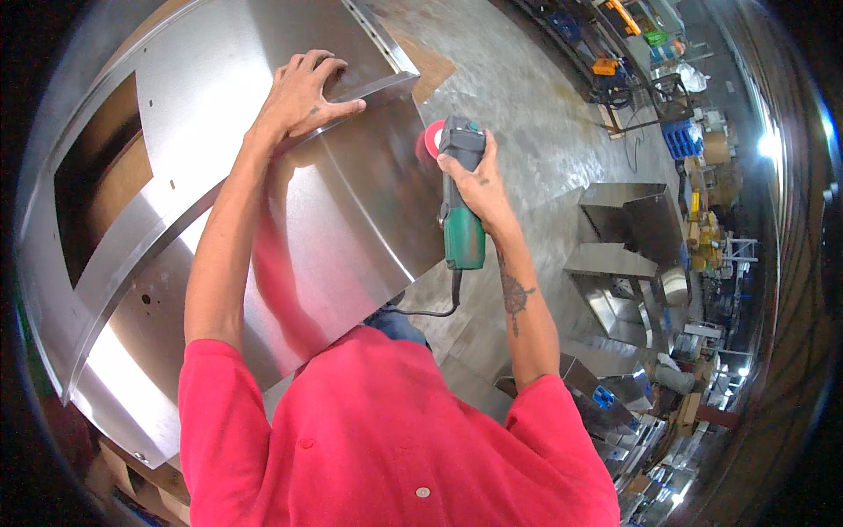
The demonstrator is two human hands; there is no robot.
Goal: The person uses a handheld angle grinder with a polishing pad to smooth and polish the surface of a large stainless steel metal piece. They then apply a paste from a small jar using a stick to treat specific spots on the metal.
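Note:
A large sheet-metal housing point(338, 206) with bent edges lies before me, its brushed surface catching light. My left hand point(303, 92) rests on it, fingers spread over the folded flange near the far right corner. In my right hand point(479, 180) is a green and black angle grinder point(464, 233), held upright by its body. Its red disc point(435, 139) sits close to the right edge of the metal; whether they touch I cannot tell. The grinder's black cord point(455, 294) runs down from its lower end and bends left under the housing.
A rectangular cutout point(75, 198) opens in the housing's left part. On the grey floor point(527, 114) to the right stand several bent metal pieces point(615, 263). Shelves and a blue crate point(681, 139) line the far right side, with assorted goods and tools.

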